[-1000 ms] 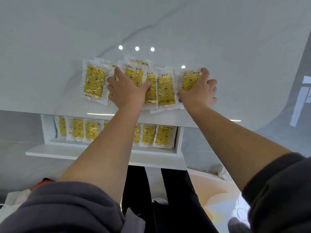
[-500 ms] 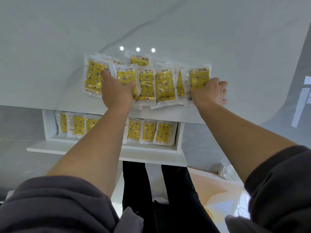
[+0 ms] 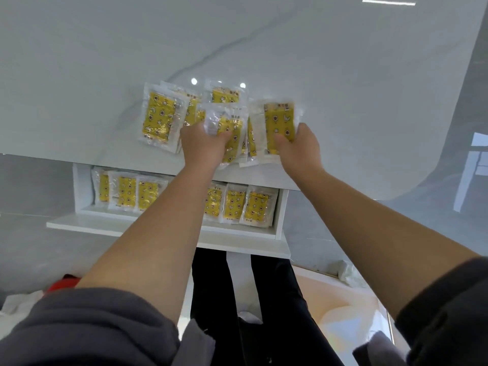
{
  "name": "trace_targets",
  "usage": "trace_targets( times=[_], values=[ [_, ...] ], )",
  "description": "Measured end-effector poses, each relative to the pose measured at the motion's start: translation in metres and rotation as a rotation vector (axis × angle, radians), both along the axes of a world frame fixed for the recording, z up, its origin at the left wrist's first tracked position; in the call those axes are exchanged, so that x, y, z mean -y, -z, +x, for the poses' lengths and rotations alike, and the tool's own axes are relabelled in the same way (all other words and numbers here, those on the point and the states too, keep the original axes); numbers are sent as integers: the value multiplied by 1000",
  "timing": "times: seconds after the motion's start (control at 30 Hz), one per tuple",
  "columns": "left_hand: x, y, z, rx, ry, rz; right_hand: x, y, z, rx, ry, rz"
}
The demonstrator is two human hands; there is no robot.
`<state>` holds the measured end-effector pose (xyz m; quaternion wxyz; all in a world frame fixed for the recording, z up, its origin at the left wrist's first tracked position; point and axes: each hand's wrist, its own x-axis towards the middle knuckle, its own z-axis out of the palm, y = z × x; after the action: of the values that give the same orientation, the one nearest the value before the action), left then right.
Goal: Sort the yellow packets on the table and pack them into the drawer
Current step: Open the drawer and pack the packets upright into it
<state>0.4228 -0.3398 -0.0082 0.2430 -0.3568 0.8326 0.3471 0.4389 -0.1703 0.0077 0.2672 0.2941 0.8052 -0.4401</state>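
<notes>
Low at far left, a glimpse of something red (image 3: 64, 283) beside a grey sleeve (image 3: 79, 328). Above it, under the marble-white table (image 3: 79, 62), a white drawer (image 3: 82, 191) standing open, with a left row (image 3: 126, 192) of yellow packets lying flat and overlapping against its left wall. On the tabletop near the front edge, a flat pile (image 3: 159, 117) of packets, leftmost of the loose lot, just beside the left hand (image 3: 203, 146). Left hand: thumb laid over a left bundle (image 3: 228, 128) of packets, fingers tucked out of sight beneath, gripping it; too blurred to tell whether clear of the table. Behind that bundle, farther from the edge, a lone packet (image 3: 224, 93) flat on the marble. Between the two hands, middle packets (image 3: 250, 138) tilted or on edge, too smeared to count. Right hand (image 3: 301, 149): thumb pressed on the yellow face of a right bundle (image 3: 278, 122), fingers wrapped beneath, grasping it near its lower end. Below, past the left forearm, a right row (image 3: 237, 204) of three packets in the drawer, close to its right wall. Lower centre, black trousers (image 3: 264, 299) over a pale floor (image 3: 330, 294). At far right, a dark sleeve (image 3: 449, 313) bunched at the forearm.
</notes>
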Motion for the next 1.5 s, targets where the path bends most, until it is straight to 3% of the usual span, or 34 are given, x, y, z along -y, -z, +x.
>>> trace_targets(
  times=[0.2, 0.4, 0.67, 0.9, 1.13, 1.33, 1.5],
  values=[
    [-18, 15, 6, -36, 94, -222, 30, 25, 5, 39, 1, 131],
    [-19, 14, 11, -67, 134, -249, 34, 22, 8, 1, -19, 184],
    [3, -19, 34, -147, 12, 0, 19, 3, 31, -68, 138, 80],
    [72, -21, 110, 78, 79, 196, 31, -8, 101, 15, 125, -43],
    [120, 33, 166, 257, -21, 192, 80, 43, 170, 152, 296, -30],
    [118, 85, 166, 205, -20, 244, 103, 102, 186, 205, 439, 26],
    [104, 126, 164, 180, 35, 227, 102, 146, 190, 233, 370, 123]
  ],
)
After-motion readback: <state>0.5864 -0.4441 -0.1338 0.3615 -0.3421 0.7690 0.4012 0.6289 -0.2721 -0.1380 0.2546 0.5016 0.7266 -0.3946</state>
